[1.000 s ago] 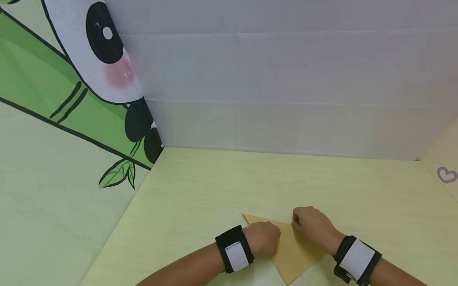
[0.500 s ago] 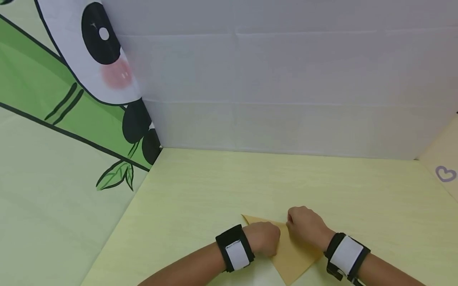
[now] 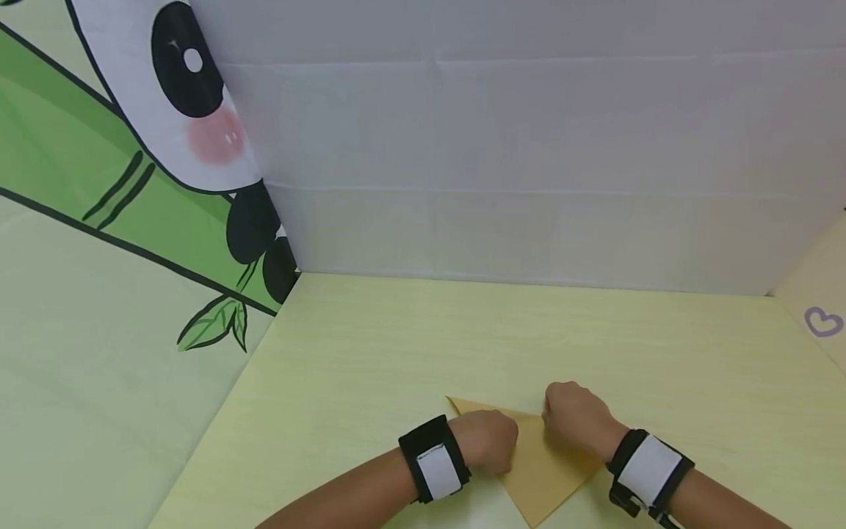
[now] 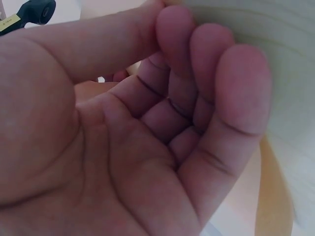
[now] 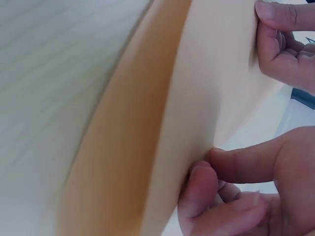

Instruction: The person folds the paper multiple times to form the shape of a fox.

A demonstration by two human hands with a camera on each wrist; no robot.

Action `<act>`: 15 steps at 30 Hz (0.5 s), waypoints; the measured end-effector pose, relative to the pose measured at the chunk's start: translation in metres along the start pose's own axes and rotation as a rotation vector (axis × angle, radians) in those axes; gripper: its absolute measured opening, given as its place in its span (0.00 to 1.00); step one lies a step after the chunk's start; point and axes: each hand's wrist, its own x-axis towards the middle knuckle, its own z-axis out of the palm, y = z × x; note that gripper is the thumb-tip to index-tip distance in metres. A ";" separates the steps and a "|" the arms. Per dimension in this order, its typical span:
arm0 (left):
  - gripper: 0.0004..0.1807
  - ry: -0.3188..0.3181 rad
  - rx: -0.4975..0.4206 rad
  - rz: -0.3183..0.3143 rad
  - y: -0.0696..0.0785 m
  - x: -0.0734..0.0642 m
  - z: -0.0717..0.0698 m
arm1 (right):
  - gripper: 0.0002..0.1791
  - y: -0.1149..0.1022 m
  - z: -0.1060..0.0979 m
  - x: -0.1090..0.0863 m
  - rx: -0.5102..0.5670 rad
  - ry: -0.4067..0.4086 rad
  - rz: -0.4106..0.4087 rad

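Note:
A tan sheet of paper, folded into a triangle, lies between both hands in the head view. My left hand stays on its left part, fingers curled; the left wrist view shows the thumb against the index finger and a strip of paper past the little finger. Near the top corner, my right hand pinches the paper's edge. Thumb and index finger meet at that edge in the right wrist view, where the two layers gape apart on the opposite side.
The paper rests on a pale yellow tabletop. Behind stands a plain grey-white wall covering, and a panda-and-bamboo print covers the left side. Each wrist wears a black strap. A heart drawing marks the right-hand panel.
My right hand slid slightly left along the paper's edge, then back right to about where it began. The left hand and the paper have stayed in place.

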 end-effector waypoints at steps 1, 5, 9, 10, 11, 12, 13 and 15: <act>0.16 0.003 0.004 0.000 0.000 -0.001 0.000 | 0.10 0.002 0.000 -0.001 -0.003 0.003 0.005; 0.16 0.005 0.014 0.005 0.001 -0.002 0.001 | 0.11 0.006 -0.001 -0.006 -0.012 -0.004 0.017; 0.17 -0.007 0.015 0.004 0.001 -0.004 0.001 | 0.12 0.007 -0.004 -0.010 -0.016 -0.016 0.031; 0.17 -0.010 0.015 0.003 0.001 -0.005 0.001 | 0.12 0.008 -0.005 -0.011 -0.019 -0.016 0.036; 0.17 -0.012 0.016 0.003 0.001 -0.005 0.001 | 0.12 0.009 -0.005 -0.012 -0.021 -0.015 0.039; 0.18 -0.014 0.016 0.003 0.001 -0.006 0.001 | 0.13 0.009 -0.006 -0.014 -0.021 -0.016 0.044; 0.18 -0.012 0.021 0.004 0.001 -0.006 0.001 | 0.13 0.010 -0.007 -0.015 -0.022 -0.016 0.048; 0.18 -0.010 0.023 0.005 0.001 -0.007 0.000 | 0.15 0.013 -0.008 -0.018 -0.020 -0.014 0.054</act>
